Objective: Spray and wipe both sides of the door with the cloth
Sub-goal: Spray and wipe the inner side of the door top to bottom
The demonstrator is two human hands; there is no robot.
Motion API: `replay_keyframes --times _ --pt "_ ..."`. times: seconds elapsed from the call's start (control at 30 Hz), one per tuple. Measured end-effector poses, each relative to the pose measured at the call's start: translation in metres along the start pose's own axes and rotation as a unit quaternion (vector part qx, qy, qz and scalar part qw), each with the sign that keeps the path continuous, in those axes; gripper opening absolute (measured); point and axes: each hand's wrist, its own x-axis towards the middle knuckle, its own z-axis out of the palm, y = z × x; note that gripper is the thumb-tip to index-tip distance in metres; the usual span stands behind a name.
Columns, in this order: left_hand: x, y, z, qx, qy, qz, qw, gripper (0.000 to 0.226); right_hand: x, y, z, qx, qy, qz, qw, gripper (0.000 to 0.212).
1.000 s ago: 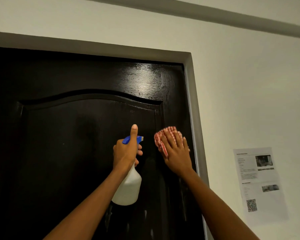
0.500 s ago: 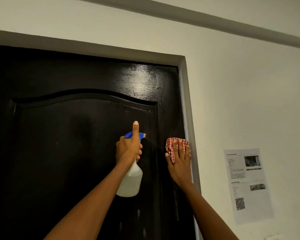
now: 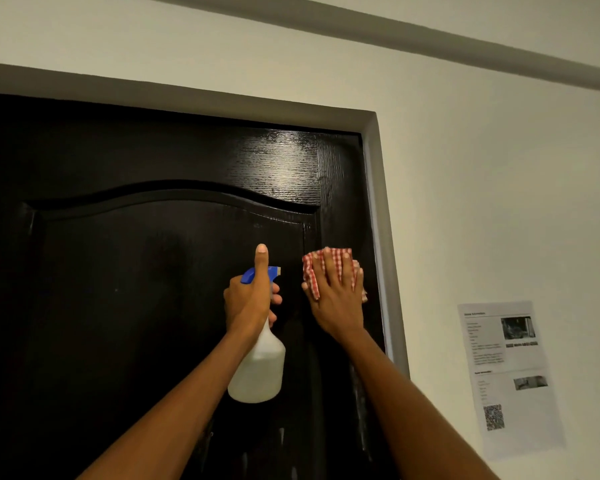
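A dark brown panelled door (image 3: 136,289) fills the left and centre of the view. My left hand (image 3: 252,299) grips the neck of a white spray bottle (image 3: 258,370) with a blue trigger head, thumb pointing straight up, nozzle facing the door. Just to its right, my right hand (image 3: 336,299) lies flat with straight fingers on a red-and-white checked cloth (image 3: 310,273), pressing it against the door's right stile near the frame. Wet streaks shine on the door below the hands.
A grey door frame (image 3: 381,237) borders the door on top and right. The white wall (image 3: 482,185) to the right carries a printed paper sheet (image 3: 510,375) with a QR code. A grey moulding (image 3: 430,36) runs along the ceiling line.
My right hand has slid the cloth to the right along the door toward the frame, then a little back left. The left hand with the bottle stayed almost still.
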Motion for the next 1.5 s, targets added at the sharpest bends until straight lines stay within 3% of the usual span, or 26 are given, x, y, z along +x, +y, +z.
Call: replay_keyframes --times 0.23,0.37,0.47,0.6,0.87,1.0,1.13,1.23,1.5 --pt "0.012 0.008 -0.009 0.015 0.010 0.020 1.000 0.081 0.085 0.000 -0.028 0.030 -0.023 0.033 0.999 0.067" --pt "0.012 0.005 -0.005 0.016 0.002 0.025 1.000 0.081 0.087 0.013 -0.019 0.089 0.045 0.125 0.987 0.071" --pt "0.012 0.000 -0.004 0.016 -0.007 0.027 0.999 0.080 0.076 0.027 -0.020 0.137 0.082 0.207 0.965 0.072" --pt "0.009 -0.006 -0.003 0.020 -0.014 0.029 0.999 0.081 -0.001 0.012 0.008 0.124 0.091 0.196 0.968 0.083" --pt "-0.032 -0.034 -0.021 0.016 -0.025 0.002 1.000 0.080 -0.178 -0.027 0.064 0.127 -0.017 0.221 0.967 0.087" --pt "-0.055 -0.050 -0.033 0.000 -0.009 -0.023 1.000 0.081 -0.128 -0.033 0.047 0.115 -0.046 0.244 0.962 0.086" --pt "-0.067 -0.068 -0.043 0.010 0.010 -0.049 0.999 0.085 -0.050 -0.036 0.019 0.081 -0.040 0.144 0.985 0.080" --pt "-0.068 -0.078 -0.047 0.015 0.022 -0.062 0.998 0.084 -0.047 -0.034 0.019 0.071 -0.062 0.108 0.990 0.076" --pt "-0.100 -0.107 -0.054 0.039 0.002 -0.090 0.995 0.085 -0.259 -0.035 0.084 0.076 -0.161 0.127 0.976 0.073"
